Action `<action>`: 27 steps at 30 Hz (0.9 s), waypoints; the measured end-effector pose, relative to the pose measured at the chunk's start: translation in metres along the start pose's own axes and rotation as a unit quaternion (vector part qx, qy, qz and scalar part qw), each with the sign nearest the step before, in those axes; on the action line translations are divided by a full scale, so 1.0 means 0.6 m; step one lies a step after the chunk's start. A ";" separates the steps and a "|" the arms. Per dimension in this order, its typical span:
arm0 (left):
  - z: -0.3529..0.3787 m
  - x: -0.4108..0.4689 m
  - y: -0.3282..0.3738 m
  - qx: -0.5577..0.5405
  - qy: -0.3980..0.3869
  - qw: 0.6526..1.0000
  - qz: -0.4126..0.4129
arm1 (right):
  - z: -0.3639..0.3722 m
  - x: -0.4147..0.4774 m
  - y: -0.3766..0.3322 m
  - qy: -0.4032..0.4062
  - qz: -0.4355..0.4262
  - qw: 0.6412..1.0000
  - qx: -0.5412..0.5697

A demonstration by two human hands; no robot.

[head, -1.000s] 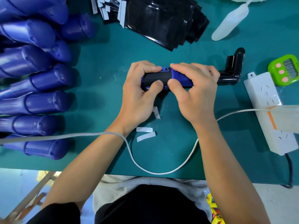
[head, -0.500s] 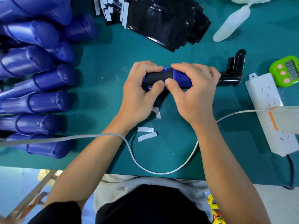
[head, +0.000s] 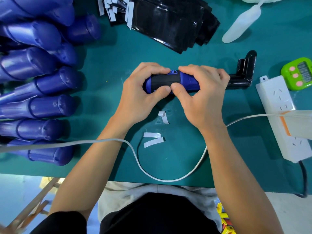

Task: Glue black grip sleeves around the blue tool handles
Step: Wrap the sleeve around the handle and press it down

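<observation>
Teal mat (head: pixel 108 65), L hand (head: pixel 136 97), R hand (head: pixel 202 98) grip handle (head: pixel 189 81), label (head: pixel 173 71) prob. unreadable

handle (head: pixel 188 81): blue, horizontal at centre, black sleeve (head: pixel 164 80) wrapped round its middle, blue showing at both ends. spare handles (head: pixel 42 78): piled at left, butts pointing right. flat sleeves (head: pixel 168 22): glossy black, stacked at far side, white strips on edges.

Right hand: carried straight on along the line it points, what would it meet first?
The right hand grips the blue tool handle, so that comes first. Beyond it, the line runs away from the person and slightly left to the stack of black grip sleeves, probably; depth is unclear.
</observation>
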State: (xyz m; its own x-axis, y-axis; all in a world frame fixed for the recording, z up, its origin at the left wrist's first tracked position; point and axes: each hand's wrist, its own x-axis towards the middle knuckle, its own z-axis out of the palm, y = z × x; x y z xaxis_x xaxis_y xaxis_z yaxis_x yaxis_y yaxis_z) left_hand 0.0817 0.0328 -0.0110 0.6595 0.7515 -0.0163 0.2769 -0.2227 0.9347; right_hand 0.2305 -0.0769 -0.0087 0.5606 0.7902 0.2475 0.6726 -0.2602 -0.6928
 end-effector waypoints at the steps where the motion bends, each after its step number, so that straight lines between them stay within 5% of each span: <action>1: -0.004 0.000 0.000 0.000 -0.014 1.000 0.002 | 0.000 0.000 0.001 -0.001 0.001 1.000 0.001; 9: -0.040 0.011 -0.015 -0.050 -0.099 0.994 -0.011 | -0.002 0.000 0.000 -0.010 0.009 1.000 0.006; 27: 0.001 -0.008 0.010 -0.153 -0.011 0.983 -0.101 | -0.001 0.000 0.000 -0.003 0.017 1.000 0.011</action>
State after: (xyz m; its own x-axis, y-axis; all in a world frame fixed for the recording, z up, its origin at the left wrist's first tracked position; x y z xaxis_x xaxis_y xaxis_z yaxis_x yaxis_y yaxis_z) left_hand 0.0804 0.0275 -0.0057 0.6291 0.7464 -0.2168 0.1827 0.1291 0.9747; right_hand 0.2308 -0.0775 -0.0085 0.5801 0.7845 0.2193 0.6423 -0.2750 -0.7154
